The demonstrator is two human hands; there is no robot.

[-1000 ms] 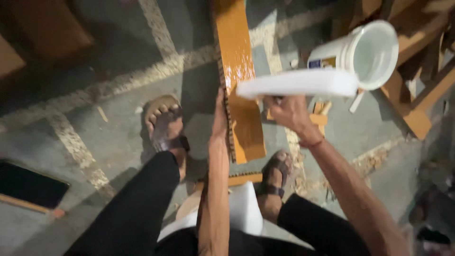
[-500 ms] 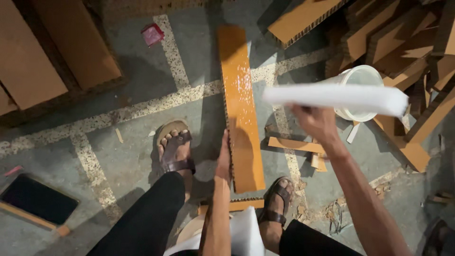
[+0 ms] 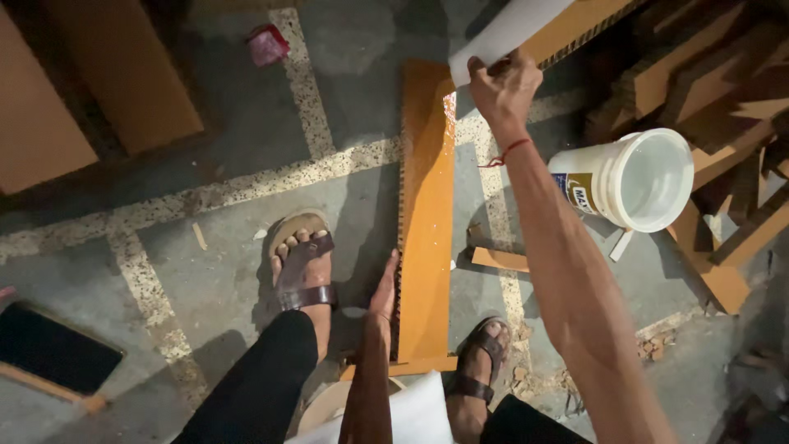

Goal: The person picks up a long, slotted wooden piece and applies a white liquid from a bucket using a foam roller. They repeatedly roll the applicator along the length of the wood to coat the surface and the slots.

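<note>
A long orange honeycomb-core board lies on the floor between my two sandalled feet. My left hand presses flat against its left edge, near the close end, fingers together. My right hand is stretched out over the board's far end and grips a white rolled sheet, which runs up out of the top of the view. A wet, glossy streak shows on the board's right side.
A white plastic bucket lies tilted to the right of my right arm. Stacked board offcuts fill the upper right. Brown panels lie upper left, a dark slab lower left, a small pink scrap at top.
My right hand has carried the white roll forward, from beside the bucket to above the board's far end. The left hand stays on the board's edge. The view has shifted.
</note>
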